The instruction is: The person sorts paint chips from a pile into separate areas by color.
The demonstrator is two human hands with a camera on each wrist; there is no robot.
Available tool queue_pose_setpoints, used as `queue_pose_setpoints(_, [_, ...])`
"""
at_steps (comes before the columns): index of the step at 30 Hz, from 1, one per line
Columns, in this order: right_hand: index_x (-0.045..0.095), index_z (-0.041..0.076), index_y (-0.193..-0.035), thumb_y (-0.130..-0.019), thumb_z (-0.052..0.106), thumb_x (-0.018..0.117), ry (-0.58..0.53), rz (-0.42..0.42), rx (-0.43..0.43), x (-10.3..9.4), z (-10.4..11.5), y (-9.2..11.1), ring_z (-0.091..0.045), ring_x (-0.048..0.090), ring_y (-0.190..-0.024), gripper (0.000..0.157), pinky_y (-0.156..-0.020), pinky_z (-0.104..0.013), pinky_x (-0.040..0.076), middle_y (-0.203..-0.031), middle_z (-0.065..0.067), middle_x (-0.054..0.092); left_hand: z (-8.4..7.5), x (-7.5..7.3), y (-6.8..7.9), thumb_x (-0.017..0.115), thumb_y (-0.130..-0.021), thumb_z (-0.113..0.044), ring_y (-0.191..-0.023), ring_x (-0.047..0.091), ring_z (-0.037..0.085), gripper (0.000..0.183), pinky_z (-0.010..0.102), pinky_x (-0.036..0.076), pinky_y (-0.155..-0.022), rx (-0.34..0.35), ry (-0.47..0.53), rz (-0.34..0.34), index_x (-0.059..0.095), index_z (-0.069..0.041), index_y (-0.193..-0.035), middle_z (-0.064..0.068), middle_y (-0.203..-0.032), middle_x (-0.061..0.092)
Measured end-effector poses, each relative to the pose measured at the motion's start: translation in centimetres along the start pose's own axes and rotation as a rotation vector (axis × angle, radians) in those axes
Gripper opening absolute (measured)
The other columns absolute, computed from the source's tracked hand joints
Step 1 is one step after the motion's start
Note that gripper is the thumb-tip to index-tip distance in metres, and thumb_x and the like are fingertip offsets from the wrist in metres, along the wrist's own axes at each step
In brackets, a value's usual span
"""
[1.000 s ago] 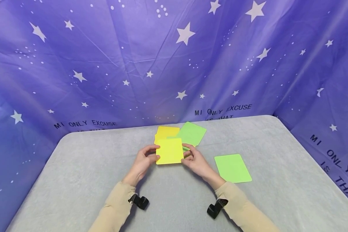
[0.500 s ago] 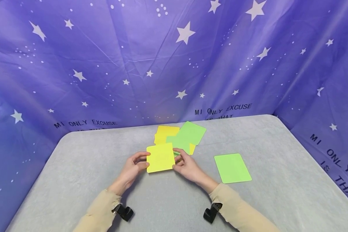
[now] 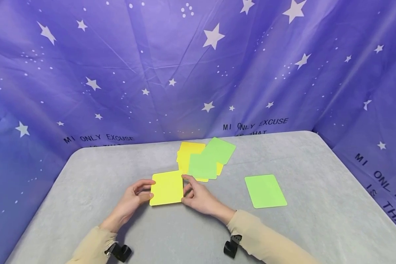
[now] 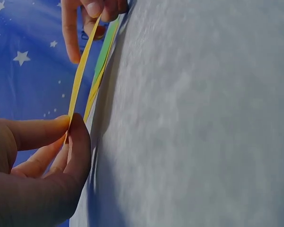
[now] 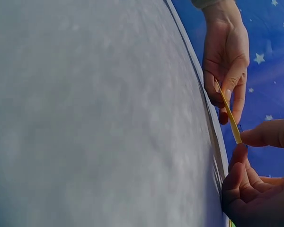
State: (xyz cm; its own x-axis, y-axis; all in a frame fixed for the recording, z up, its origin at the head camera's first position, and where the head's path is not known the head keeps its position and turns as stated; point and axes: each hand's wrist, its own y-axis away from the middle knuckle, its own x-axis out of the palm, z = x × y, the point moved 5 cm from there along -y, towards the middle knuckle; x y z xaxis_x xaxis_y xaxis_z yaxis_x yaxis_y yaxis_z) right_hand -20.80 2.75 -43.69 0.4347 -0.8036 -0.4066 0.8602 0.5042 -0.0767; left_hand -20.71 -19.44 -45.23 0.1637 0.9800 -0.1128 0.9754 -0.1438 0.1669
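Note:
A square yellow card (image 3: 167, 188) is held just off the table by both hands, in front of the pile. My left hand (image 3: 129, 201) pinches its left edge between thumb and fingers. At the right edge, my right hand (image 3: 199, 196) pinches it the same way. The left wrist view shows the yellow card (image 4: 80, 71) nearly edge-on, with a gap between it and the tabletop. In the right wrist view the yellow card (image 5: 231, 116) also appears edge-on, spanning the two hands.
Behind the held card lies an overlapping pile of yellow cards (image 3: 191, 146) and green cards (image 3: 202, 167). One separate green card (image 3: 265, 191) lies to the right on the grey table (image 3: 316, 176). A purple star-printed curtain (image 3: 171, 62) hangs behind the table.
Both hands have carried the yellow card left and toward the person, away from the pile. More of the green and yellow cards behind it now shows. The separate green card has stayed put.

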Motion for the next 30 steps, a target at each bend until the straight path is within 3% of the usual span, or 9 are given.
queue_pose_setpoints(4, [0.034,-0.007,-0.143,-0.083,-0.005,0.066,-0.002,0.033,-0.008,1.1,0.3,-0.4,-0.007,0.058,-0.070,0.068,-0.064,-0.021,0.049,-0.091,-0.005,0.057,0.4,-1.1,0.4,0.065,-0.084,0.006,-0.094,0.062,0.015,0.049,0.025,0.050,-0.078,0.004,-0.016,0.017,0.049,0.009,-0.130,0.019,-0.118,0.058])
queue_pose_setpoints(11, [0.036,-0.009,-0.142,-0.083,-0.002,0.070,0.040,0.070,0.023,2.1,0.8,-0.7,-0.004,0.057,-0.067,0.068,-0.061,-0.020,0.048,-0.089,-0.002,0.058,0.9,-2.3,1.1,0.068,-0.084,0.002,-0.099,0.063,0.017,0.059,0.028,0.052,-0.080,-0.005,-0.038,0.125,0.042,0.008,-0.137,0.025,-0.129,0.050])
queue_pose_setpoints(18, [0.039,-0.008,-0.141,-0.082,0.003,0.072,0.095,0.097,0.032,2.8,0.9,-0.9,-0.001,0.053,-0.062,0.068,-0.057,-0.018,0.045,-0.087,0.000,0.060,0.4,-3.1,1.8,0.071,-0.083,-0.002,-0.091,0.062,0.019,0.062,0.026,0.051,-0.074,0.006,-0.144,0.139,0.043,0.007,-0.138,0.028,-0.133,0.044])
queue_pose_setpoints(24, [0.041,-0.008,-0.140,-0.083,0.006,0.073,0.170,0.123,0.038,3.1,1.0,-1.1,-0.001,0.049,-0.057,0.067,-0.054,-0.017,0.041,-0.085,0.004,0.060,0.3,-3.3,1.9,0.072,-0.083,-0.002,-0.082,0.056,0.012,0.059,0.022,0.048,-0.065,0.021,-0.220,0.147,0.046,0.012,-0.135,0.019,-0.113,0.049])
queue_pose_setpoints(30, [0.043,-0.009,-0.138,-0.083,0.010,0.074,0.226,0.152,0.054,3.2,1.0,-1.5,0.000,0.049,-0.057,0.066,-0.056,-0.017,0.041,-0.080,0.010,0.059,-0.1,-3.2,1.7,0.071,-0.083,-0.001,-0.066,0.045,0.008,0.054,0.020,0.043,-0.057,0.086,-0.327,0.175,0.049,0.016,-0.129,0.010,-0.092,0.050])
